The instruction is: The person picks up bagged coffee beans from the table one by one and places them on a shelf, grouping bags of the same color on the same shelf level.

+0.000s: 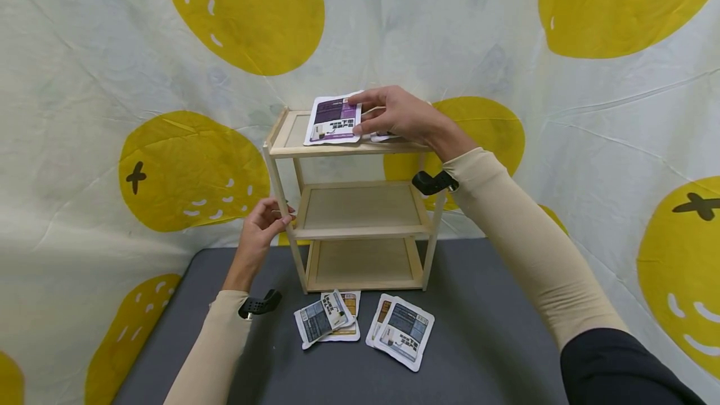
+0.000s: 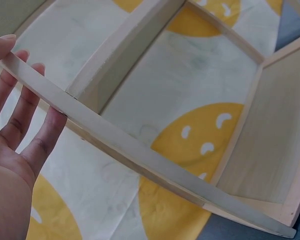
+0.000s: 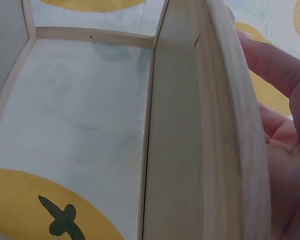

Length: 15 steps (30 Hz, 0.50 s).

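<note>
Staged recording setup: a lemon-print fabric backdrop (image 1: 450, 30) hangs behind a grey worktop (image 1: 484, 305) bearing a small wooden shelf (image 1: 360, 230)

dark grey table (image 1: 484, 305), wooden shelf rack (image 1: 360, 230) standing on it, four packets (image 1: 365, 327) in front
</note>
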Motion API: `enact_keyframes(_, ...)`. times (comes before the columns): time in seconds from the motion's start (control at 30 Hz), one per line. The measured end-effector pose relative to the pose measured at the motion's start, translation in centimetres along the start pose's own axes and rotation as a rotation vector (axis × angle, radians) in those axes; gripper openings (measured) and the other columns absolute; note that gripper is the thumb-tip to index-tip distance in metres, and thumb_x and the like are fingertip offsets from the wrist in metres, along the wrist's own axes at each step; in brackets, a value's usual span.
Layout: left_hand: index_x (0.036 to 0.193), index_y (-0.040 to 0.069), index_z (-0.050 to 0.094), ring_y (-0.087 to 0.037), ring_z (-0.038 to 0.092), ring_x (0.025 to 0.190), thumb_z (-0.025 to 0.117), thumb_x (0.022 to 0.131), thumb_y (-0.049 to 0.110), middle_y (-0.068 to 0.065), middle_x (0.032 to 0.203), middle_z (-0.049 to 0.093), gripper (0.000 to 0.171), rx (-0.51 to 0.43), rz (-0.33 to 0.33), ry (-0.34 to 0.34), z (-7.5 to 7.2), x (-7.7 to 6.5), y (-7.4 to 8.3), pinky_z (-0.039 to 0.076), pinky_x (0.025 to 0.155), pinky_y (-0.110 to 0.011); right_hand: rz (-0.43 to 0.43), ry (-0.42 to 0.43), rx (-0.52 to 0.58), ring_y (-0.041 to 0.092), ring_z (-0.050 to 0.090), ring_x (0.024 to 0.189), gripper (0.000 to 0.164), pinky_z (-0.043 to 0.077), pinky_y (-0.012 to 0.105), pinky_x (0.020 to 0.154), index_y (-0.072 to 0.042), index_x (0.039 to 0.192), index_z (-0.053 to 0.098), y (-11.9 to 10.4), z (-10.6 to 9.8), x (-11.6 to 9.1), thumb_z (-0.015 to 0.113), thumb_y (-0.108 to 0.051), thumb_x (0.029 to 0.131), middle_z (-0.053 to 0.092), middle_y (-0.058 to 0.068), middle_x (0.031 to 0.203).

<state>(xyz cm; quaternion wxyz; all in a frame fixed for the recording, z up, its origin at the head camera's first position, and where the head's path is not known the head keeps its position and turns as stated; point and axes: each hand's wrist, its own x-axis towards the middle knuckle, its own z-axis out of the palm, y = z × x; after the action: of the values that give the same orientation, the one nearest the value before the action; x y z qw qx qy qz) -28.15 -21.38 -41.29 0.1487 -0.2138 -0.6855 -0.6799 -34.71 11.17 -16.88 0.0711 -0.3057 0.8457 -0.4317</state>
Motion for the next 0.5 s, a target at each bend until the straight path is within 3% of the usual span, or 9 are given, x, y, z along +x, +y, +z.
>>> enact_keyframes(0.33,0.129,-0.002,0.053,-0.032,0.064,0.105,0.065,0.098,0.005,-0.009,0.113,0.065,0.034,0.006,-0.003,0.008,-0.02,-0.1,-0.08,0.056,0.089,-0.03,-0.026,0.048,-0.016,0.027,0.058,0.126,0.061,0.045,0.038,0.11,-0.008,0.145,0.054,0.2,0.02,-0.2,0.079,-0.022,0.09,0.058,0.013,0.14)
enact_keyframes(0.5,0.13,-0.005,0.051,-0.034,0.064,0.106,0.065,0.098,0.004,-0.008,0.112,0.065,0.036,0.008,-0.002,0.009,0.07,-0.1,0.08,0.056,0.088,-0.03,-0.028,0.067,-0.04,0.025,0.057,0.127,0.057,0.044,0.038,0.111,-0.008,0.141,0.057,0.13,-0.07,-0.46,0.079,-0.023,0.09,0.06,0.012,0.138)
